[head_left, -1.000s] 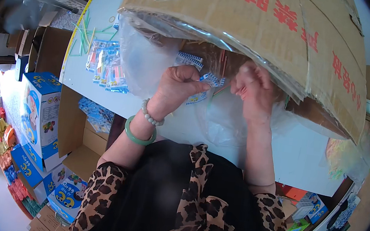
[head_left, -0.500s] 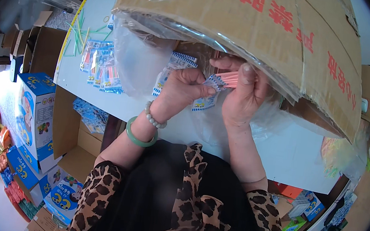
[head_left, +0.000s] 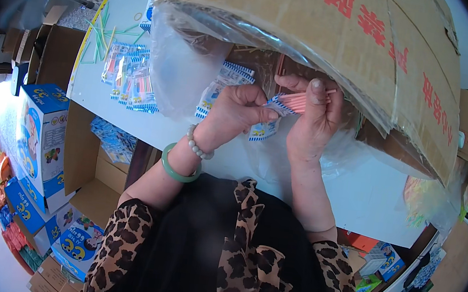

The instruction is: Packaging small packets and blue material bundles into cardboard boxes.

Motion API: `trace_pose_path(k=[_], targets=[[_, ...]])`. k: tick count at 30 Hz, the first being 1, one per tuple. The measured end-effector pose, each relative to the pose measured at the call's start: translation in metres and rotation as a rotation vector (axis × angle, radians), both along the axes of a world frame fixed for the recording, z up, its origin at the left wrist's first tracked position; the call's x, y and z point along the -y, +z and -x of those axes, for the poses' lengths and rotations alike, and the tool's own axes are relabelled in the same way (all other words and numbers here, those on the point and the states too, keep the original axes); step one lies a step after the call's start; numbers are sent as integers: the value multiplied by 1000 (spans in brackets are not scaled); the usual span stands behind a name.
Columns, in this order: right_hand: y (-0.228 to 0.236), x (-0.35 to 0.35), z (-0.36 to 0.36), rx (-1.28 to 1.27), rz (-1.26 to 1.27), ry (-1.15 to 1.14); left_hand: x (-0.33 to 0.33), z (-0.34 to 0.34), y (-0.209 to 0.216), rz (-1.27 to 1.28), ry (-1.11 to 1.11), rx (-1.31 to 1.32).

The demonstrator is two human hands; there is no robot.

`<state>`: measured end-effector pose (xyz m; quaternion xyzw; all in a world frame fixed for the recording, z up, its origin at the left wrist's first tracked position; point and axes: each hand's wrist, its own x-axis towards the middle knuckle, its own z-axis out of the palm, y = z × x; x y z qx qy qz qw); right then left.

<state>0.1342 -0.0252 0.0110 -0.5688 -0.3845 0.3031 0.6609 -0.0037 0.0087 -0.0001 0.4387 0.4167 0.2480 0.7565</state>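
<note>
My left hand is closed, thumb and fingers pinching the edge of a small blue-and-white plastic packet. My right hand grips a bundle of thin pink sticks, perhaps straws, between thumb and fingers. The near ends of the sticks meet the packet's mouth; how far they go inside is hard to see. Below my fingers hangs another blue-striped part of packaging. Just left of my left hand, a filled packet lies by the plastic liner. Both hands are at the opening of a large cardboard box.
A clear plastic liner spills from the box. Several packets with pink sticks lie on the white table at left, near loose green straws. An open carton with packets and blue boxes stand lower left.
Both hands have shifted slightly right along with the view. My right hand sits a little farther from my left, and more of the pink sticks shows between them.
</note>
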Motion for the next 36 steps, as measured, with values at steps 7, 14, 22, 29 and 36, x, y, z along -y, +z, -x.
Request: trace_pose_path(k=[7,14,22,29,36], targets=[[10,0,-7,-45,71,166,2,0,-2,-3,26,71],[9,4,-2,-158,54,378,5,-13,-19,-341,79,249],[21,23,-30,145,327,631,3,10,-9,-163,137,294],[28,28,-22,255,327,477,4,28,8,-402,61,295],[28,34,-3,229,277,472,22,34,28,-131,149,339]])
